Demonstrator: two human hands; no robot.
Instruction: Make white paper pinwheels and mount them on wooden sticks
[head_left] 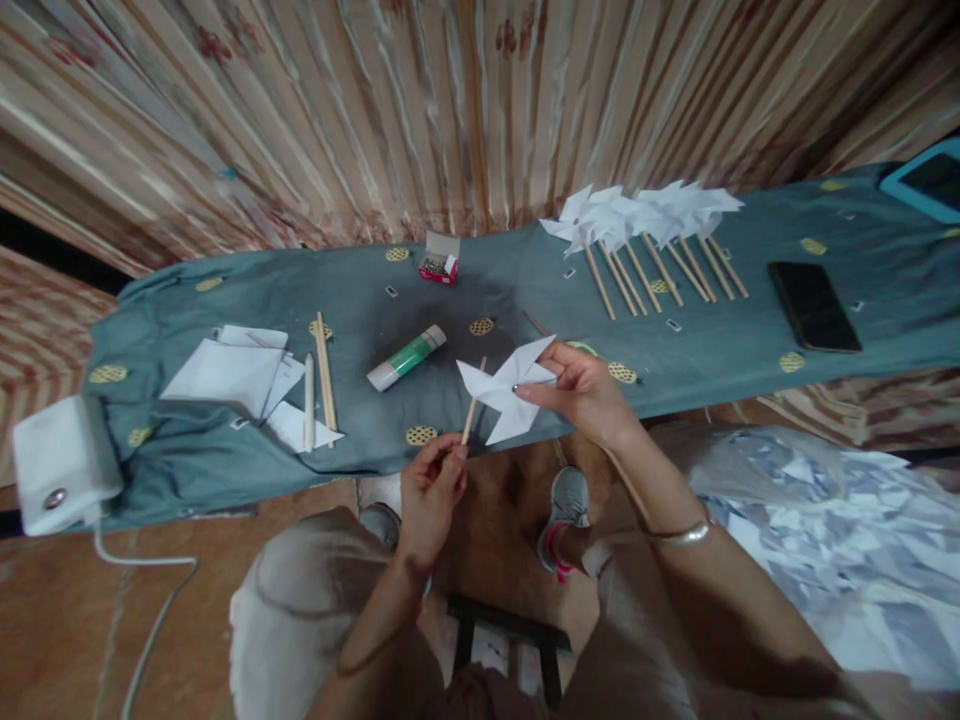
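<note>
Here, pinwheel (502, 390) juts leftward from right grip (589, 390); stick (471, 415) protrudes from left grip (432, 492).

First inspector: What is recorded at the left end?

Second inspector: A white, box-shaped device with rounded edges (64, 460) is placed at the corner of a grey-green cloth patterned with yellow ovals (491, 285). A thin white cable (160, 615) is led from it down towards the brown floor (45, 600).

First inspector: And to the right?

Second inspector: A black, flat, rectangular phone (814, 307) is laid on the cloth. Beyond it, a blue-framed device with a dark screen (892, 187) is cut off by the view's edge.

First inspector: Surroundings?

Second inspector: The far side is bounded by a pleated, beige-and-brown striped fabric curtain with reddish motifs (337, 130).
</note>
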